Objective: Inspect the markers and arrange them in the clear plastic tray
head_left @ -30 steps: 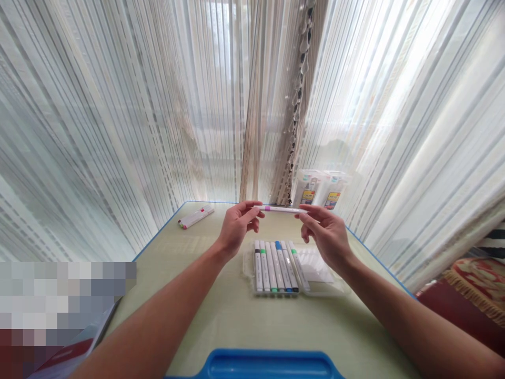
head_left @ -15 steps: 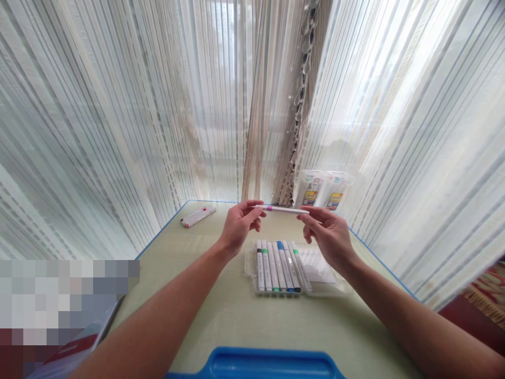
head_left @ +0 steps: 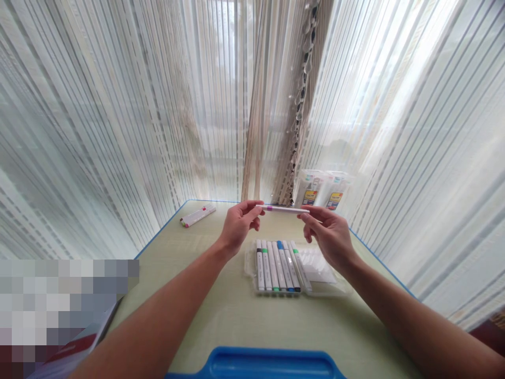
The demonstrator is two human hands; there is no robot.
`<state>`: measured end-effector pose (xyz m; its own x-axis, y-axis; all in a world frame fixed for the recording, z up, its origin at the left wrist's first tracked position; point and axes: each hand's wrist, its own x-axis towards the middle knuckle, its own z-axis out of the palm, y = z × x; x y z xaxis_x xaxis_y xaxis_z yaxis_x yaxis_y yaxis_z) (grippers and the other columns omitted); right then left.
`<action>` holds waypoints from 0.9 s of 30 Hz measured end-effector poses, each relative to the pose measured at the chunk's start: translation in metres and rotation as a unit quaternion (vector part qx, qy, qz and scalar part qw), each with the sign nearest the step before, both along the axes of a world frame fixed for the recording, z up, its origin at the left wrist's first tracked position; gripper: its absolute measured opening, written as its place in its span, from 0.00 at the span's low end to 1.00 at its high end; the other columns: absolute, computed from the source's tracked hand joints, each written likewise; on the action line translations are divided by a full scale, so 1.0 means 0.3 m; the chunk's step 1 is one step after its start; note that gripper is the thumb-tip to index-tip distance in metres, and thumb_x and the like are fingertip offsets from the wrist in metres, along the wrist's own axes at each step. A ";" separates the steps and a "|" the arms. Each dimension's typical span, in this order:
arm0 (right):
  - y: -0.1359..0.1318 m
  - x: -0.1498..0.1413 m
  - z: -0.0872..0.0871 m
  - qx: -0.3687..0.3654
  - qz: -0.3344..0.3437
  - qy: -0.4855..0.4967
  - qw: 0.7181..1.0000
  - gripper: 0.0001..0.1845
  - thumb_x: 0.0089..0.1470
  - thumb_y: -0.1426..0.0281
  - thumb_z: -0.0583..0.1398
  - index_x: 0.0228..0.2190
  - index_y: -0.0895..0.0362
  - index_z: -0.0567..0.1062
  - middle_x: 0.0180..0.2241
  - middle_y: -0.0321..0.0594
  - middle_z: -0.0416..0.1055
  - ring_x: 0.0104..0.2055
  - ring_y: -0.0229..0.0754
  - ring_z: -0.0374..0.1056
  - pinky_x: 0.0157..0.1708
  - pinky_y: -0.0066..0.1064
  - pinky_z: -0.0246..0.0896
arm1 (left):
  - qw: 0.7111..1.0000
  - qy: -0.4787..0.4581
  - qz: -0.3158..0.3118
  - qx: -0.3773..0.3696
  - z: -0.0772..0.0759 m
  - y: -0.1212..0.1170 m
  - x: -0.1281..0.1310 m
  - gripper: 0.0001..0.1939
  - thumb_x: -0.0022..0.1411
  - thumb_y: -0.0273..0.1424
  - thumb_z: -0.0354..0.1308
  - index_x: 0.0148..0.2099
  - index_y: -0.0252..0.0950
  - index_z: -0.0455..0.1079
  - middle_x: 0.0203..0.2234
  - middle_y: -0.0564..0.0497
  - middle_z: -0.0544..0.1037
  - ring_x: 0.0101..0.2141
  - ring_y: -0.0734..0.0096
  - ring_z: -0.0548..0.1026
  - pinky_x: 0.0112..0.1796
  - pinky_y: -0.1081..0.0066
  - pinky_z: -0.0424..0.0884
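A tray (head_left: 315,289) of markers (head_left: 278,266) lies mid-bench (head_left: 221,321). Above its far edge both hands hold a pen (head_left: 283,209) level, left grip (head_left: 239,223) on its left end, right grip (head_left: 329,234) on its right. Two pens (head_left: 197,216) lie by the far left corner, packets (head_left: 323,190) at the far right corner.

Your head is tipping up slightly; your left hand (head_left: 238,225) and right hand (head_left: 330,233) are drifting marginally lower with the marker (head_left: 282,209).
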<state>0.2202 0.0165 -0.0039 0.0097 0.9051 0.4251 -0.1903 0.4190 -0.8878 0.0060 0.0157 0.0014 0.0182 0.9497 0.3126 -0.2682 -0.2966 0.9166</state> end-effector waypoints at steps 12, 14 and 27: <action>-0.004 -0.001 0.015 -0.006 0.004 0.018 1.000 0.12 0.47 0.67 0.70 0.35 0.58 0.78 0.27 0.38 0.75 0.17 0.31 0.62 0.15 0.25 0.55 | 1.000 0.004 0.025 0.015 0.002 0.001 0.003 0.12 0.54 0.31 0.65 0.40 0.30 0.75 0.28 0.49 0.75 0.21 0.81 0.66 0.23 0.74 0.65; -0.007 -0.002 0.020 -0.014 0.012 0.027 0.999 0.12 0.47 0.67 0.70 0.34 0.59 0.78 0.27 0.39 0.75 0.16 0.31 0.62 0.15 0.25 0.55 | 0.999 0.008 0.026 0.022 0.002 0.001 0.002 0.12 0.53 0.31 0.66 0.40 0.30 0.75 0.28 0.50 0.75 0.21 0.81 0.66 0.23 0.75 0.65; -0.012 -0.003 0.033 -0.051 0.032 0.051 0.997 0.11 0.45 0.67 0.70 0.30 0.60 0.78 0.26 0.39 0.76 0.16 0.30 0.61 0.14 0.24 0.55 | 1.000 0.012 0.016 0.014 0.006 -0.006 0.002 0.10 0.53 0.31 0.65 0.37 0.29 0.75 0.26 0.49 0.76 0.20 0.80 0.67 0.23 0.75 0.64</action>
<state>0.2192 0.0129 0.0061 -0.0109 0.9436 0.3309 -0.3058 0.3119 -0.8996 0.0064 0.0139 0.0034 -0.0040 0.9409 0.3388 -0.2363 -0.3301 0.9139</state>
